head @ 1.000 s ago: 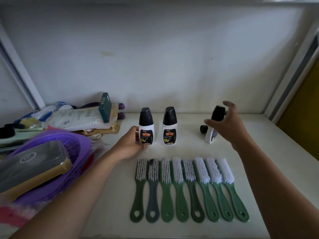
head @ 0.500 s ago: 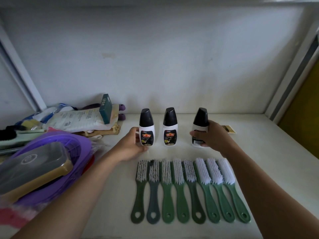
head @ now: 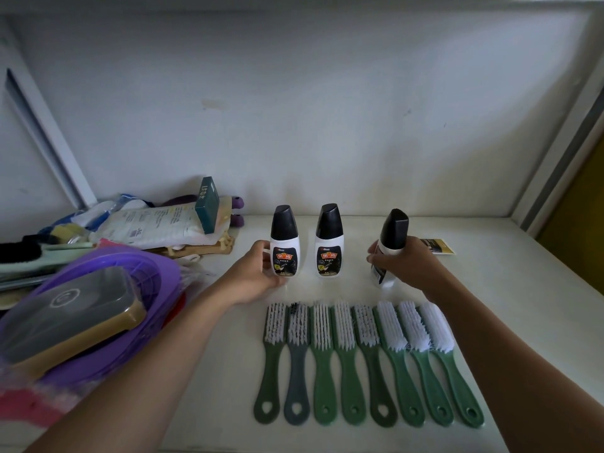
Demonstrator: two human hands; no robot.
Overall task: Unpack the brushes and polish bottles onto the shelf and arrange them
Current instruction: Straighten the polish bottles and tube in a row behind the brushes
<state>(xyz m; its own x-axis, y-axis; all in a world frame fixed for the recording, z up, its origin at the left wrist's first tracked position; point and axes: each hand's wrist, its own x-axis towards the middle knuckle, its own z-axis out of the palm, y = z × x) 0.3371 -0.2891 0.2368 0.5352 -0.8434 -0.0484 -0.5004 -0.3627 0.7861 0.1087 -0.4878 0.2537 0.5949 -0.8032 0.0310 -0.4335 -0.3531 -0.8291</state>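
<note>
Head view: the brushes (head: 359, 325) lie in a row on the shelf (head: 506, 289). The left hand (head: 251, 276) holds the left bottle (head: 285, 246), which stands up. The right hand (head: 408, 266) grips the right bottle (head: 394, 230), which is tilted. This looks like the lining-up step. Next, I think, it must stand straight beside the middle bottle (head: 328, 246).

Eight brushes (head: 343, 325), three polish bottles (head: 327, 256)

glossy plastic bottles (head: 329, 243), bristly plastic brushes (head: 366, 361)
</note>
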